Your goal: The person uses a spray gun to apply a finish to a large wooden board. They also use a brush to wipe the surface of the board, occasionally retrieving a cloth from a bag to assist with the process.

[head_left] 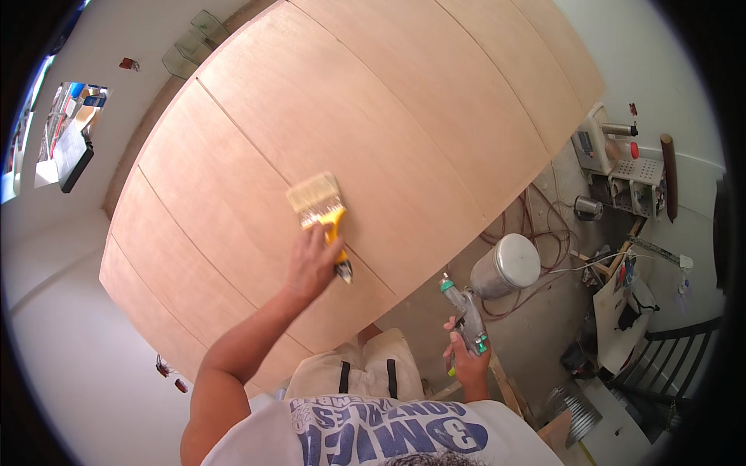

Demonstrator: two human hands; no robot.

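Observation:
My left hand [309,264] is closed round the yellow handle of a wide paintbrush [316,193]. Its pale bristles lie on or just over a large light wood panel [404,147] scored with long straight grooves; whether they touch is hard to tell. Off the panel's near right edge, my right hand [468,363] grips a grey spray gun [468,314] with green fittings. A round metal cup [516,261] is on the gun's far side, its pale lid facing up.
Hoses [536,206] coil on the floor right of the panel. Beyond them are a white perforated crate [643,172], a metal can [588,207] and a black slatted rack [672,361]. Glass pieces [190,48] stand behind the panel's far left edge. Wood strips lie near my right forearm.

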